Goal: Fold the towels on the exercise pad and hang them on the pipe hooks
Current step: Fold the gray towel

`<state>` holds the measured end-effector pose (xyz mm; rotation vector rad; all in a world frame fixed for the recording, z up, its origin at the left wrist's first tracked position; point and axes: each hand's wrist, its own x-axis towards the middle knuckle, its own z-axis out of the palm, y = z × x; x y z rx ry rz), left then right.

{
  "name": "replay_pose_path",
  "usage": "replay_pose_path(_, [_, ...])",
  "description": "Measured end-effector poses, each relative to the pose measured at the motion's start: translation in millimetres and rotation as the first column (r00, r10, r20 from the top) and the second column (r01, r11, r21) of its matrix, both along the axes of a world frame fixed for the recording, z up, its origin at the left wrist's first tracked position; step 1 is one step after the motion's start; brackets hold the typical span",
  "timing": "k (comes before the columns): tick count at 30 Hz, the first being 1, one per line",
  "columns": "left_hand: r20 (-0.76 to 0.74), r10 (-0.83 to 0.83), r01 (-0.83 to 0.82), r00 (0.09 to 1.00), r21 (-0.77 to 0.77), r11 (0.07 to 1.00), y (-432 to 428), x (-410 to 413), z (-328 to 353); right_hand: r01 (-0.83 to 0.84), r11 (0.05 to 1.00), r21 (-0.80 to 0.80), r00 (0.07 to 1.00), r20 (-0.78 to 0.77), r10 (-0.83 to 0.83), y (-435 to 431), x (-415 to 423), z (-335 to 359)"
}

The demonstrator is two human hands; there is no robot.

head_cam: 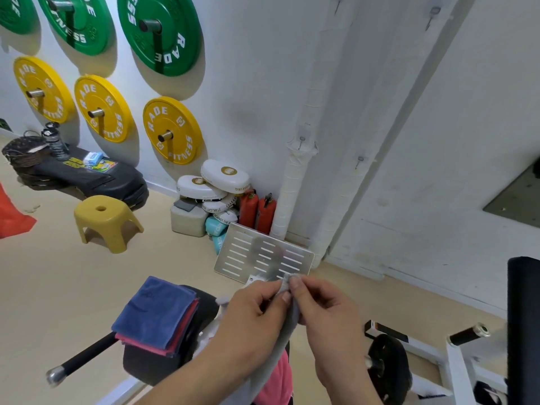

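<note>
A grey towel (287, 325) is held at 6 o'clock. Its top edge is pinched by the left grip (254, 311) and the right grip (324, 314), both clamped on the cloth, and the rest hangs down. It is judged to be held this way so that corners can be matched for folding. Folded towels (159, 311), blue over red, are stacked on the bench (146, 363) at 7 o'clock. The hooks (301, 140) on the wrapped pipe (295, 176) at 1 o'clock carry nothing.

Soft cloth, bright metal, shiny plastic.
The grey towel (287, 324) and the folded towels (157, 312) were napped, matt cloth; the pad (143, 361) under them was smooth black; the slotted plate (244, 252) was brushed metal; the stool (117, 218) was glossy yellow plastic.
</note>
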<state>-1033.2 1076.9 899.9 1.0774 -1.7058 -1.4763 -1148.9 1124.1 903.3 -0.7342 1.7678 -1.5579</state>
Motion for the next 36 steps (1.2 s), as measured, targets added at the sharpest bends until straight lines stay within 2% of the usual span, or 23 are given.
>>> replay_pose_path(2, [0.012,0.016,-0.016,1.0,-0.017,1.0,1,5,-3,0.003,1.0,0.001,1.0,0.009,-0.003,3,1,-2])
replay_pose_path(6, [-0.041,0.083,-0.081,0.996,0.047,0.996,2,13,-6,0.001,1.0,0.009,1.0,-0.001,-0.001,5,6,-5])
replay_pose_path(10, [0.065,0.062,-0.059,0.996,-0.05,0.997,3,14,-12,-0.081,0.995,0.06,0.996,-0.036,0.083,6,7,-8])
replay_pose_path(18, [0.17,-0.011,0.041,0.985,-0.173,0.984,2,10,-22,-0.141,0.984,0.104,0.978,-0.139,0.155,11,7,-11])
replay_pose_path(20, [0.153,0.011,0.016,0.988,-0.173,0.985,-1,9,-20,-0.18,0.981,0.068,0.982,-0.046,0.184,13,8,-10])
replay_pose_path(23, [0.123,0.04,-0.019,0.992,-0.168,0.986,-11,11,-20,-0.198,0.98,0.01,0.962,0.196,0.192,16,9,-2])
replay_pose_path(25, [0.133,-0.001,0.024,0.991,-0.17,0.985,-20,15,-18,-0.166,0.986,0.013,0.959,0.234,0.158,17,5,-5])
replay_pose_path(26, [0.144,-0.048,0.072,0.988,-0.167,0.983,-24,18,-16,-0.152,0.988,0.027,0.973,0.181,0.145,16,0,-10])
replay_pose_path(28, [0.17,-0.181,0.207,0.969,-0.151,0.967,-31,25,-8,-0.203,0.975,0.086,0.977,-0.042,0.207,14,-14,-19])
replay_pose_path(29, [0.184,-0.243,0.272,0.952,-0.154,0.95,-34,28,-3,-0.279,0.95,0.141,0.942,-0.154,0.299,12,-20,-20])
replay_pose_path(31, [0.189,-0.321,0.353,0.928,-0.171,0.92,-41,32,10,-0.437,0.861,0.261,0.811,-0.3,0.503,6,-33,-20])
replay_pose_path(33, [0.136,-0.333,0.354,0.933,-0.185,0.917,-46,35,25,-0.531,0.777,0.338,0.708,-0.327,0.626,0,-42,-20])
replay_pose_path(36, [0.038,-0.333,0.334,0.942,-0.194,0.922,-54,39,43,-0.565,0.703,0.433,0.641,-0.307,0.704,-9,-47,-20])
